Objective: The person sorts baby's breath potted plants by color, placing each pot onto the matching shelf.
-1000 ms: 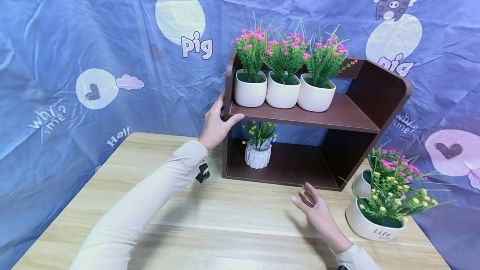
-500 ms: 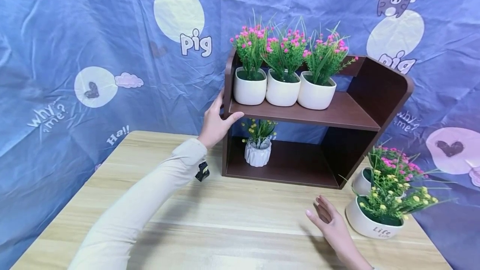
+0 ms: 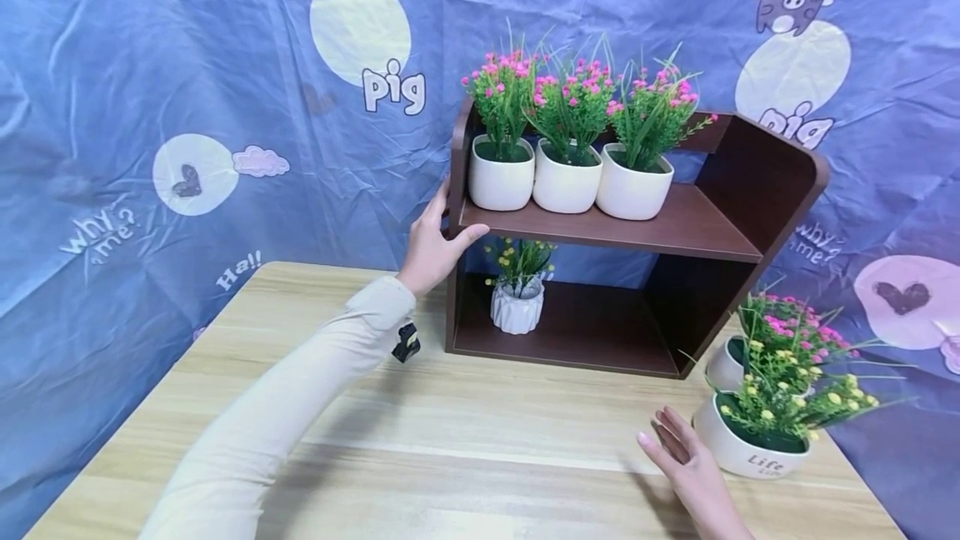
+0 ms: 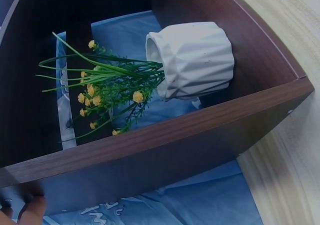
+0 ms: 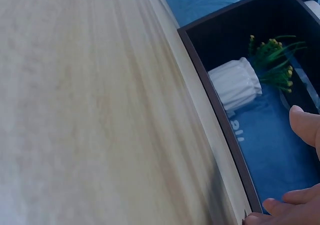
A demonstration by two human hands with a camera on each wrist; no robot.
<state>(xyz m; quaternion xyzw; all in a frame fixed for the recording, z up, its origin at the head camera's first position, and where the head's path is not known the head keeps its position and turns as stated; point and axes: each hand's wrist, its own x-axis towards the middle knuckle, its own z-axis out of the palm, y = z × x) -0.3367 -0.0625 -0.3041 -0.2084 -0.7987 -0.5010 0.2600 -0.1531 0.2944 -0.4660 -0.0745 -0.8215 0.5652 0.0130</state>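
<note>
Right of the dark-brown two-tier wooden shelf (image 3: 652,240) gripped by the left hand (image 3: 432,252) stands a white oval yellow-flowered pot (image 3: 738,449), now within reach as the empty, half-spread right hand (image 3: 692,467) draws near.

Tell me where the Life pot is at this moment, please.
In the head view, the Life pot stands on the table at the right, beside the right hand and in front of a pink-flowered pot.

head: bright, fairly sharp | tabletop (image 3: 480,407): glare low-centre, soft shadows | wrist views: dimmer, right blurrier
</note>
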